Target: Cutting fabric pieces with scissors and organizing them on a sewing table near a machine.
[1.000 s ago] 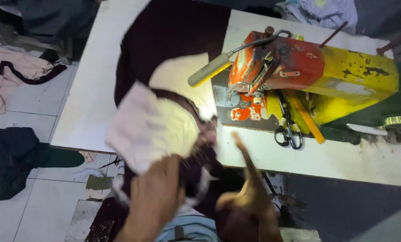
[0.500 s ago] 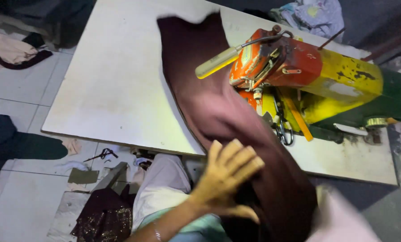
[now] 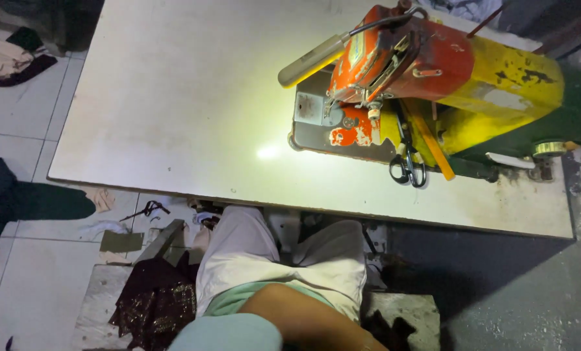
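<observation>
Neither of my hands shows; only a bare forearm (image 3: pixel 303 318) crosses the bottom edge, running off to the lower right above my lap in pale trousers (image 3: pixel 251 253). An orange and yellow sewing machine (image 3: pixel 433 71) stands on the right half of the white table (image 3: pixel 173 117), its lamp lighting the tabletop by the needle plate (image 3: pixel 316 110). Black-handled scissors (image 3: pixel 407 166) lie against the machine's base beside a yellow ruler (image 3: pixel 430 146). No cloth lies on the tabletop.
Dark sequined fabric (image 3: pixel 157 305) lies heaped on the bench at my left. More garments sit on the tiled floor at the left: a dark one (image 3: pixel 17 201) and a pink one (image 3: pixel 4 55). Scraps (image 3: pixel 118 240) litter the floor under the table edge.
The dark garment that lay over the table and was being swept toward me is gone from view. My hand that held it has dropped out of frame.
</observation>
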